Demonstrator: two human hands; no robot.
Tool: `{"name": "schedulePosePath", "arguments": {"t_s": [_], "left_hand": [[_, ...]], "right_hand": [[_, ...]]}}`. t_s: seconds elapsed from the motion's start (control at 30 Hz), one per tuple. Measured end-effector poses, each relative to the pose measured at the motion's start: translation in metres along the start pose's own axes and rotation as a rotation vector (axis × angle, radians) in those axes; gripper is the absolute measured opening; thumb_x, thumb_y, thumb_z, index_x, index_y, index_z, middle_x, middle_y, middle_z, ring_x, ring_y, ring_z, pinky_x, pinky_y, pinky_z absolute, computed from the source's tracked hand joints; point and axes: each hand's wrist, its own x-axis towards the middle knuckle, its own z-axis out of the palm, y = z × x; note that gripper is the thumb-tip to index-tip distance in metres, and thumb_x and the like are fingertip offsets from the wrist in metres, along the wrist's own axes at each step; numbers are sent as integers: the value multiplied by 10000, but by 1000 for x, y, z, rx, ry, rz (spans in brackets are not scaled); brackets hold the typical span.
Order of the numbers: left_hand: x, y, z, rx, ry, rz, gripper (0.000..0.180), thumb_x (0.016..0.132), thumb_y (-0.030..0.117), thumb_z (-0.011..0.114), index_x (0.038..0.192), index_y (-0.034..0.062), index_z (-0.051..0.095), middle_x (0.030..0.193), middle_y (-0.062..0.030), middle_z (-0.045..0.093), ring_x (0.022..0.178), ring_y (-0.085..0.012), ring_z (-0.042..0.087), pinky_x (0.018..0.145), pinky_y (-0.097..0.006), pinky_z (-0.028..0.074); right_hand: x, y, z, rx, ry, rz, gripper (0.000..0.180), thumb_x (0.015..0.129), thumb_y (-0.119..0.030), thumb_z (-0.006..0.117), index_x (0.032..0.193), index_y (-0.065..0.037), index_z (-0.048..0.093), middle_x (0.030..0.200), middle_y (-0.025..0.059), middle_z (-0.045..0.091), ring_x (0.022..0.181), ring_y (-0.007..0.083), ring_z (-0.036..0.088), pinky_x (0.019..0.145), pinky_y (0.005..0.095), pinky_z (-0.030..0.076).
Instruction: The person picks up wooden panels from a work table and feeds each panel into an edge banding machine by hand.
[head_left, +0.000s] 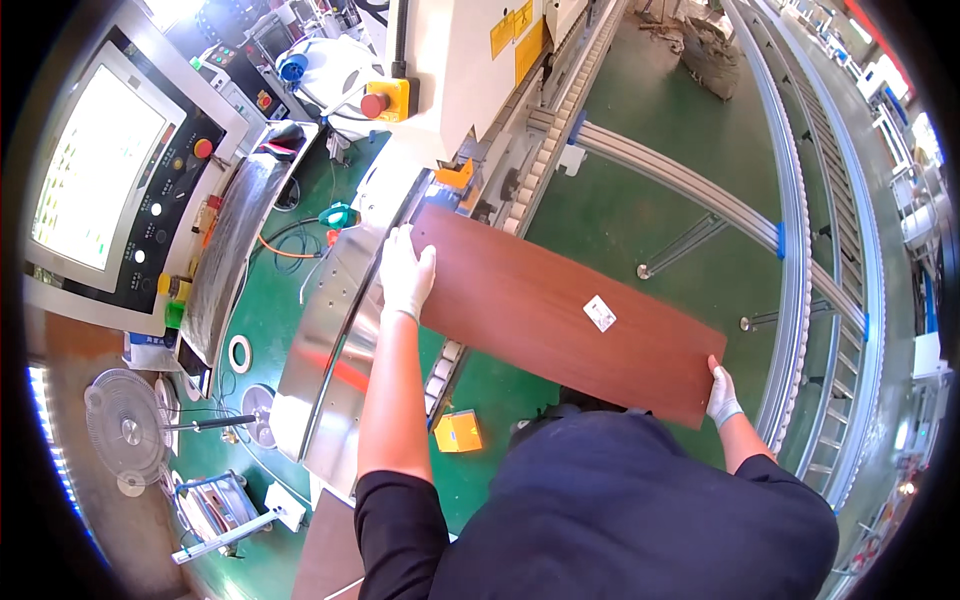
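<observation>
A long reddish-brown wooden board (540, 310) with a small white label (599, 313) lies slanted in front of me. Its far end reaches the infeed of a cream-coloured machine (470, 60) with a roller track (555, 130). My left hand (405, 275), in a white glove, grips the board's left edge near that far end. My right hand (720, 392), also gloved, holds the board's near right corner. The near edge of the board is partly hidden by my dark shirt.
A control panel with a lit screen (95, 170) stands at the left, beside a shiny metal cover (330, 340). A red stop button on a yellow box (385, 100) sits above. A roller conveyor (810, 250) curves along the right. A small fan (125, 425) and a yellow box (458, 432) are on the green floor.
</observation>
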Motion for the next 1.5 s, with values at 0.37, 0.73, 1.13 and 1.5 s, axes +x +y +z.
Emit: {"name": "schedulePosePath", "arguments": {"t_s": [0.37, 0.73, 1.13, 1.5], "left_hand": [[-62, -74, -34, -474, -82, -308, 342, 1031, 173, 535, 1257, -54, 653, 1266, -196, 688, 1184, -309, 643, 1056, -370, 468], [-203, 18, -42, -351, -221, -504, 388, 1043, 295, 556, 1283, 8, 658, 1247, -202, 687, 1157, -356, 650, 1024, -395, 486], [-73, 62, 33, -1192, -169, -987, 422, 1132, 351, 411, 1243, -5, 607, 1184, -110, 675, 1039, -215, 669, 909, -366, 572], [25, 95, 107, -1196, -183, -882, 403, 1125, 327, 445, 1193, -21, 636, 1131, -83, 681, 1019, -174, 644, 880, -332, 548]], "right_hand": [[-59, -23, 33, -6, 51, 50, 556, 1023, -378, 636, 1466, -71, 499, 1423, 82, 603, 1261, 260, 606, 1054, 464, 513], [-46, -43, 88, -44, 20, -15, 541, 1007, -341, 669, 1437, -60, 498, 1293, 87, 655, 1151, 257, 667, 986, 459, 559], [-30, -77, 118, -149, 269, -41, 518, 1007, -365, 654, 1392, -33, 551, 1340, 101, 650, 1194, 264, 651, 1012, 457, 550], [72, -163, 131, -141, 224, -62, 494, 1043, -334, 590, 1432, -35, 532, 1407, 95, 607, 1273, 240, 598, 1068, 422, 509]]}}
